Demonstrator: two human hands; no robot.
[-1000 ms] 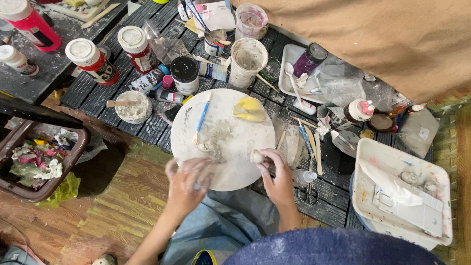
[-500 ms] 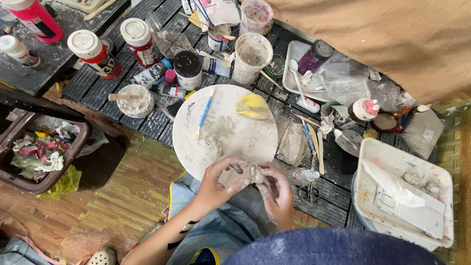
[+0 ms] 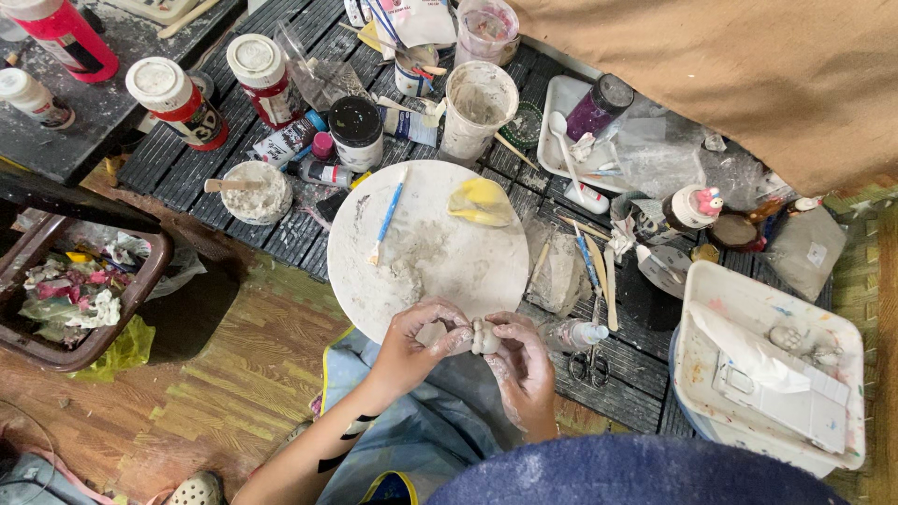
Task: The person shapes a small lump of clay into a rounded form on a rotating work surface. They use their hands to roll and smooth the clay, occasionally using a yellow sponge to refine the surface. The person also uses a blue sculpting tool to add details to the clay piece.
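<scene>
From the head view, the left hand (image 3: 412, 344) and the right hand (image 3: 522, 369) both pinch one small lump of clay (image 3: 479, 337), held just past the near edge of the round white board (image 3: 440, 271). The person looks to be shaping it; the next squeeze likely needs soft, careful fingers. On the board lie one blue brush (image 3: 387, 213) and one yellow piece (image 3: 481, 202). Two red-labelled jars (image 3: 178, 101) stand on the dark desk (image 3: 645, 327).

A round board (image 3: 430, 252) lies on the slatted surface (image 3: 645, 318), a brush (image 3: 385, 213) and a sponge (image 3: 480, 201) on it. Jars (image 3: 173, 101) stand behind-left, a tub (image 3: 776, 374) right, scissors (image 3: 589, 365) between; both hands (image 3: 468, 341) meet at its near edge.
</scene>
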